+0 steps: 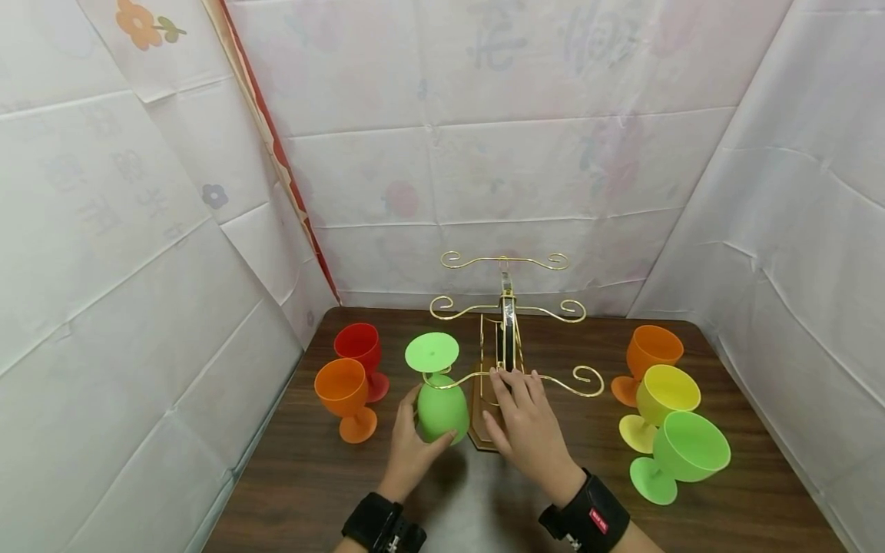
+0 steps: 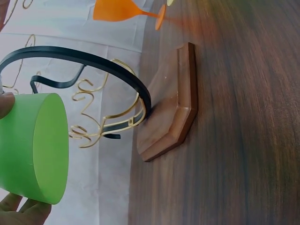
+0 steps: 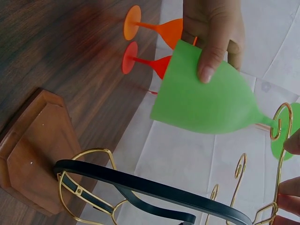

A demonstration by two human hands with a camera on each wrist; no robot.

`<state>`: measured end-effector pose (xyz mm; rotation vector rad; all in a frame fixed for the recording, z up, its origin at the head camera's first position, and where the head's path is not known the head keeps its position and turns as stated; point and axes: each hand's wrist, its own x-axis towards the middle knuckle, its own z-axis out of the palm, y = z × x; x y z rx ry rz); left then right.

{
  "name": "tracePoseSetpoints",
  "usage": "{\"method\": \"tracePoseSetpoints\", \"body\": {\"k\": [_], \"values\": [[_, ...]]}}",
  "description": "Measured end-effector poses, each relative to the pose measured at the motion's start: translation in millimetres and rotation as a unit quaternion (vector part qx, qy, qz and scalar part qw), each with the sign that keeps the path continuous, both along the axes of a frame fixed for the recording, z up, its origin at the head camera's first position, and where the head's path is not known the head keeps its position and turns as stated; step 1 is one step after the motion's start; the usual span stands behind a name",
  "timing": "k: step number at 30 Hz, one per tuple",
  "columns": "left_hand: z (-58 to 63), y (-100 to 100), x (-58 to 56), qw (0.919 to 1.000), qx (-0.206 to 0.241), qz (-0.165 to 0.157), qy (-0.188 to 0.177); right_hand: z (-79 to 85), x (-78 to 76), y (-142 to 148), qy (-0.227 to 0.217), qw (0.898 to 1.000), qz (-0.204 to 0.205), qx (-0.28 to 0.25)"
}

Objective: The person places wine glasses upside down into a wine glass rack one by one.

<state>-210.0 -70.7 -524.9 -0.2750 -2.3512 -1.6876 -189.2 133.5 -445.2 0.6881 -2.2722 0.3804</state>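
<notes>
Upside down, a green goblet [image 1: 442, 408] is held by its bowl between the thumb and fingers of my left hand [image 1: 412, 453]. Its stem sits at the front left curl of a gold wire goblet rack [image 1: 508, 330], with the round foot above the wire. The right wrist view shows the curl around the stem of the goblet [image 3: 211, 93]. My right hand [image 1: 528, 430] has its fingers laid forward, fingertips touching the middle of the rack's front wire. In the left wrist view, the goblet's open rim faces down toward the table, above the wooden base [image 2: 173, 108].
To the left stand a red goblet [image 1: 358, 349] and an orange goblet [image 1: 343, 392]. On the right are another orange goblet [image 1: 652, 349], a yellow one [image 1: 666, 395] and a second green one [image 1: 691, 445]. White cloth walls [image 1: 525, 169] surround the brown table [image 1: 290, 461].
</notes>
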Motion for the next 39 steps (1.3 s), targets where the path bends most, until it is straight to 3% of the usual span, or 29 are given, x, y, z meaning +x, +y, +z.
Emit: {"method": "tracePoseSetpoints", "body": {"k": [7, 13, 24, 39], "values": [[-12.8, 0, -2.9, 0.9991, -0.036, -0.002, 0.022, 0.1, 0.2, 0, 0.000, 1.000, 0.002, -0.001], [-17.2, 0, -3.6, 0.9987, -0.048, -0.001, 0.017, 0.2, 0.1, 0, 0.001, 1.000, 0.002, 0.000], [-19.8, 0, -14.3, 0.9983, -0.058, 0.006, 0.011, -0.8, -0.2, -1, 0.002, 1.000, -0.001, -0.001], [-21.8, -2, -21.0, 0.9981, -0.052, 0.007, 0.031, -1.6, 0.2, -2, 0.010, 1.000, -0.009, -0.011]]}}
